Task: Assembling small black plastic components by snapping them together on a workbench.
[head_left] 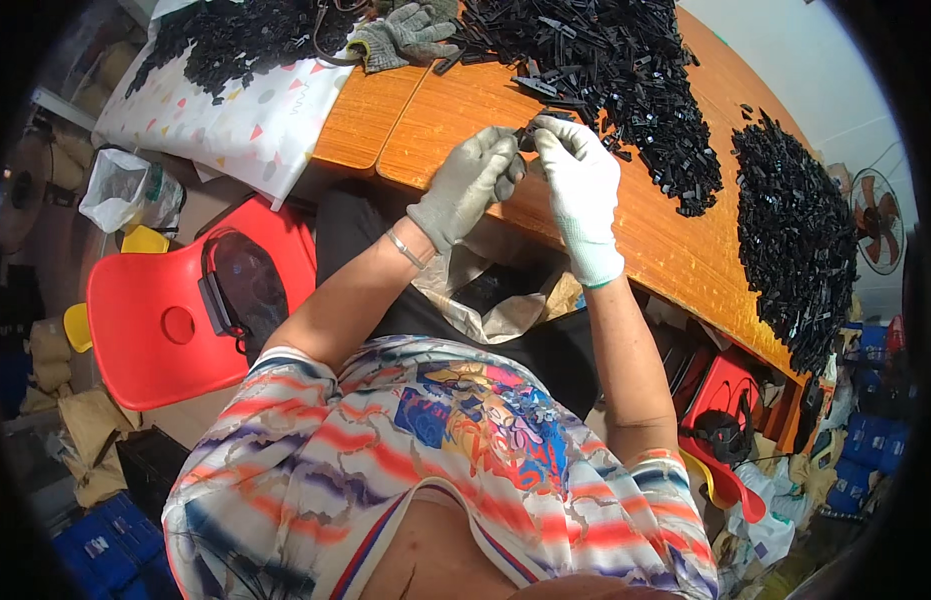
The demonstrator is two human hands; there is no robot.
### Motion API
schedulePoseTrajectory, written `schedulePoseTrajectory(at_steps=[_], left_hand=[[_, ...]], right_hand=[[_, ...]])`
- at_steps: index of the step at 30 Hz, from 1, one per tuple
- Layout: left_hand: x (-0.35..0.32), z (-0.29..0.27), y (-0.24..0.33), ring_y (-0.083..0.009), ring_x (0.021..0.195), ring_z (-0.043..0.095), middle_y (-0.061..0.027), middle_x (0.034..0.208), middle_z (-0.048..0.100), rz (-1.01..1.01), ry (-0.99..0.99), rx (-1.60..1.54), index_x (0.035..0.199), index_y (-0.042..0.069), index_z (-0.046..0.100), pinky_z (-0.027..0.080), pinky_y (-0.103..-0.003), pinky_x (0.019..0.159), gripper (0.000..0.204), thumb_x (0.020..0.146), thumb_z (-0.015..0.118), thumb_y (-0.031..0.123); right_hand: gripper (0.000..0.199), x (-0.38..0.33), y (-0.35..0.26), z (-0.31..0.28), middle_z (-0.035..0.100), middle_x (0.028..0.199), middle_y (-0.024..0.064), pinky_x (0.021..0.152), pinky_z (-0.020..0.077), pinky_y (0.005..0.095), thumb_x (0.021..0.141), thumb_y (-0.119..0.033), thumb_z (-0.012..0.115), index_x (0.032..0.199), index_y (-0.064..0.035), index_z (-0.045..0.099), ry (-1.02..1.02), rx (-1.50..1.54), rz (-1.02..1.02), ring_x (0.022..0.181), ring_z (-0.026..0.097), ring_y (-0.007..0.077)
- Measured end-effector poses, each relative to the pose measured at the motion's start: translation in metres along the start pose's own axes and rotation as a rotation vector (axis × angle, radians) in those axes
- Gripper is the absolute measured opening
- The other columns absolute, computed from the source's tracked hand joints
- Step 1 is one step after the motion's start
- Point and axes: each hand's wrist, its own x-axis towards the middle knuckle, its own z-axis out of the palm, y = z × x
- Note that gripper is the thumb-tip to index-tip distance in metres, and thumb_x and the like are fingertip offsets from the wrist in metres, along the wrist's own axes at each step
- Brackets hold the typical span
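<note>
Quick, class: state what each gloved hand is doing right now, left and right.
Left hand: closed, fingers pinching one end of a small black plastic part.
Right hand: closed, pinching the same part from the other side, above the wooden table.

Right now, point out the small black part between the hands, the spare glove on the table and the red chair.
small black part (528, 133), head view, its bit showing between the gloved fingertips.
spare glove (410, 38), head view, palm.
red chair (150, 325), head view, seat.

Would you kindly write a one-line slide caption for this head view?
Gloved left hand and right hand pinch a small black plastic part above a wooden table heaped with black parts.
</note>
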Motion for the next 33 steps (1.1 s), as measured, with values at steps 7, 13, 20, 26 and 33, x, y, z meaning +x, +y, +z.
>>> schedulePoseTrajectory(at_steps=[7,13,20,26,33], left_hand=[[-0.001,0.006,0.008,-0.0016,0.052,0.037,0.0022,0.071,0.051,-0.027,0.090,0.113,0.109,0.004,0.052,0.030,-0.016,0.045,0.022,0.101,0.043,0.022],[-0.003,0.007,0.009,-0.0010,0.053,0.036,0.0028,0.070,0.049,-0.012,0.091,0.108,0.109,0.003,0.052,0.029,-0.016,0.045,0.022,0.101,0.043,0.022],[-0.004,0.007,0.002,-0.0019,0.055,0.038,0.0040,0.070,0.048,-0.007,0.122,0.177,0.102,0.003,0.055,0.032,-0.017,0.048,0.020,0.100,0.046,0.021],[-0.002,0.010,-0.012,-0.0023,0.058,0.039,0.0060,0.069,0.046,-0.023,0.193,0.137,0.090,0.005,0.057,0.034,-0.018,0.049,0.019,0.097,0.050,0.021],[0.001,0.018,-0.001,-0.0022,0.054,0.037,0.0061,0.069,0.045,-0.161,0.238,0.078,0.090,0.006,0.057,0.031,-0.018,0.047,0.024,0.097,0.050,0.028]], right_hand=[[0.021,-0.002,0.003,0.002,0.070,0.095,0.0096,0.079,0.0502,0.0251,0.087,-0.008,0.064,0.105,0.0025,0.067,-0.011,0.025,0.011,0.087,0.065,0.0131],[0.022,-0.001,0.006,0.001,0.069,0.096,0.0094,0.079,0.0497,0.0256,0.086,-0.011,0.064,0.104,0.0018,0.066,-0.044,-0.017,0.018,0.087,0.065,0.0134],[0.025,-0.001,0.003,-0.001,0.069,0.095,0.0133,0.081,0.0509,0.0337,0.086,-0.025,0.062,0.104,-0.0077,0.066,-0.127,-0.446,-0.036,0.089,0.067,0.0255],[0.016,-0.004,-0.002,-0.003,0.066,0.082,0.0172,0.066,0.0505,0.0416,0.085,-0.020,0.061,0.097,-0.0081,0.063,-0.208,-0.852,-0.314,0.076,0.065,0.0352],[0.013,-0.006,0.006,-0.001,0.065,0.077,0.0173,0.064,0.0505,0.0424,0.085,-0.018,0.061,0.092,-0.0074,0.063,-0.164,-0.774,-0.383,0.072,0.065,0.0359]])
